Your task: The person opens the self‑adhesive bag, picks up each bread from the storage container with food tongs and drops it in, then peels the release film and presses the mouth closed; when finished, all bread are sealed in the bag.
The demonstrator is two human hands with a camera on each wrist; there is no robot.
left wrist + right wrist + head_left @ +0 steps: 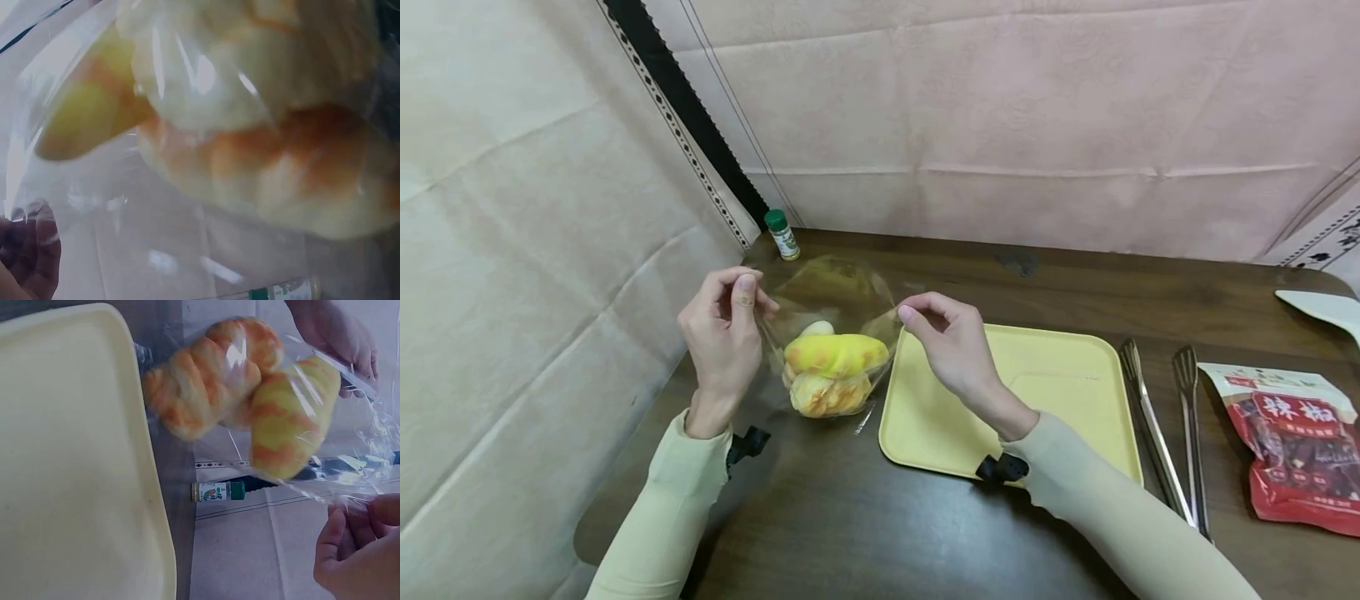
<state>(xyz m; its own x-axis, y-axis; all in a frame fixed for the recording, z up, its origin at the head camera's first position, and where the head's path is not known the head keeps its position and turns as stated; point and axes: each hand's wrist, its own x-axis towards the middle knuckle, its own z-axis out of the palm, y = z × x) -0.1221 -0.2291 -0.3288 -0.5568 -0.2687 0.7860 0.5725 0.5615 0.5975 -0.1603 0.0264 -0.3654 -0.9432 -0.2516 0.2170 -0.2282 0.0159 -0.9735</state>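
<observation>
A clear plastic bag [838, 279] hangs between my hands, its mouth spread at the top. My left hand [722, 329] pinches the left edge of the opening between thumb and fingers. On the other side my right hand [951, 346] pinches the right edge. Inside lie a yellow bread roll [835, 356] with orange-brown patches and a golden-brown knotted roll [829, 394] in front of it. A small whitish rounded piece [817, 328] shows behind the yellow one. Through the film, the left wrist view shows a browned roll [269, 169] up close.
A pale yellow tray [1067, 400] lies under my right forearm, beside the bag. Right of it are metal tongs [1187, 417], a red-and-white food packet [1296, 442] and a white utensil [1322, 308]. At the back left corner stands a green-capped small bottle [782, 236], near the cloth walls.
</observation>
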